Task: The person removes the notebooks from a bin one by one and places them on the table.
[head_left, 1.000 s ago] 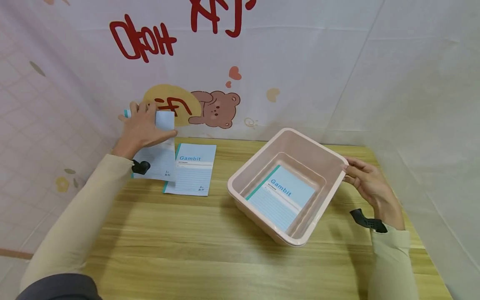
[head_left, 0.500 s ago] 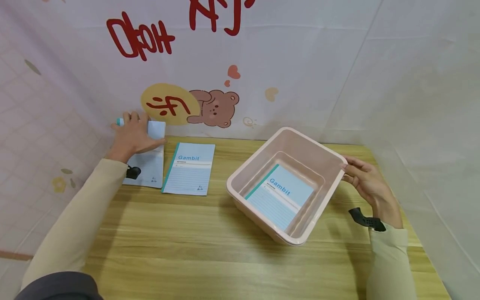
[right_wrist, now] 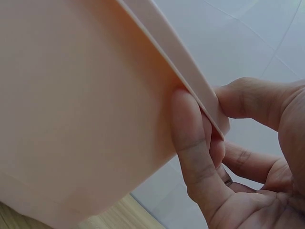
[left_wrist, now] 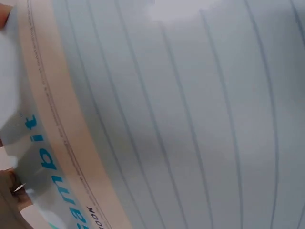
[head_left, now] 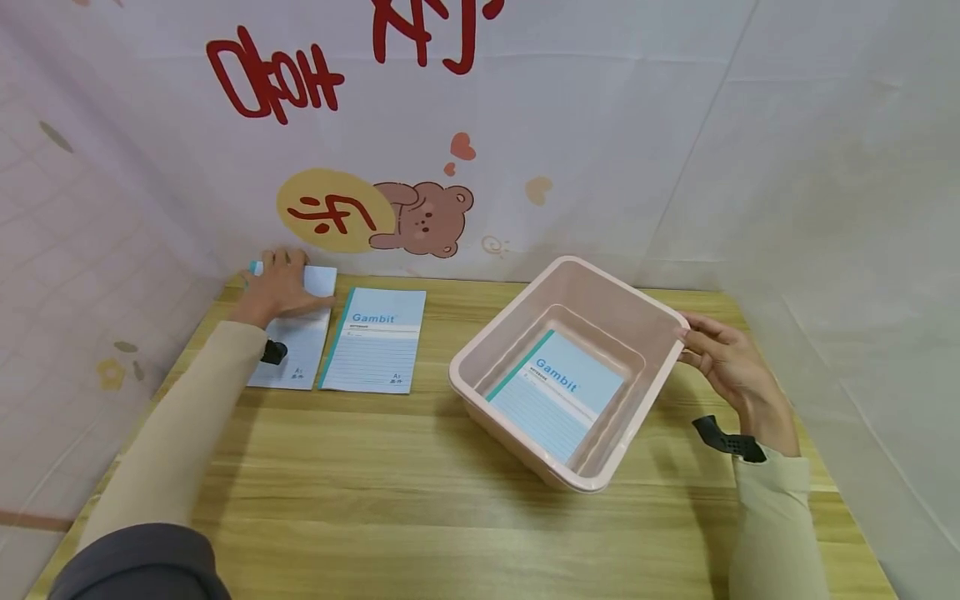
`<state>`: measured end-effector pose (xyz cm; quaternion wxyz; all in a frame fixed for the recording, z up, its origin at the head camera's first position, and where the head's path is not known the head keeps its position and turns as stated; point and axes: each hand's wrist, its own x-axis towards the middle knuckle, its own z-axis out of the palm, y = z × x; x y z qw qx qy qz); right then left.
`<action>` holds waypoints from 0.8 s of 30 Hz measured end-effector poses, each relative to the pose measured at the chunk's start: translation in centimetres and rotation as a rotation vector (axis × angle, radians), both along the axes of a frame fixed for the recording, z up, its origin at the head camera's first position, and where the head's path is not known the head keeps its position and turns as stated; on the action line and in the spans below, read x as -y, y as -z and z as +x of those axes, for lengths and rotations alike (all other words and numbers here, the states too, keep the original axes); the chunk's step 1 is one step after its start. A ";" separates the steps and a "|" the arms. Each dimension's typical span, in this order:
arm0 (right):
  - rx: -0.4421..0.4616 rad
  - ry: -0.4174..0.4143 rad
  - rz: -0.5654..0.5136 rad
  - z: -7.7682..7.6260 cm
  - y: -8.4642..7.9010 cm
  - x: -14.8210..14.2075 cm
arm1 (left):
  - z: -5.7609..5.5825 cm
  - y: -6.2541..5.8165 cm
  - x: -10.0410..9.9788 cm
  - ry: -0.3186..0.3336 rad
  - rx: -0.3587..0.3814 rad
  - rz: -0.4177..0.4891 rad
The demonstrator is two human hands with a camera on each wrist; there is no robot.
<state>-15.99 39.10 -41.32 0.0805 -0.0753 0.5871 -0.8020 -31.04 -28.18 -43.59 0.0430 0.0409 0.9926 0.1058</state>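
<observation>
At the left of the head view my left hand (head_left: 277,287) grips a light-blue notebook (head_left: 303,346), thumb at its right edge and fingers over its top end. Its lined cover (left_wrist: 181,119) fills the left wrist view, with fingertips at the left border. Just right of it lies a second notebook (head_left: 375,342) marked Gambit, teal spine to the left. My right hand (head_left: 731,367) pinches the rim of a pale pink plastic basin (head_left: 517,446); in the right wrist view the thumb and fingers stand on either side of the rim (right_wrist: 190,76). Another Gambit notebook (head_left: 558,392) lies face up on the basin's floor.
The wood-grain table (head_left: 360,500) runs back to a white printed curtain (head_left: 600,150) with red characters and a bear. Curtain also hangs along the left and right sides. A dark rounded thing (head_left: 138,562) covers part of the left sleeve.
My left hand has lowered the notebook from its raised, leftward place down beside the second notebook, which it overlapped at first. The right hand keeps its pinch on the basin rim.
</observation>
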 end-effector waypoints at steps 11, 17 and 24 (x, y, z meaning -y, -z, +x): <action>0.000 0.001 0.022 0.1 -0.2 0.2 | -0.2 1.8 0.5 -0.012 0.112 0.022; 0.007 0.003 0.036 -0.1 -0.2 0.3 | -0.3 3.0 0.9 -0.009 0.134 0.017; -0.006 0.008 0.013 0.0 0.0 0.1 | -0.3 2.9 0.7 -0.005 0.148 0.072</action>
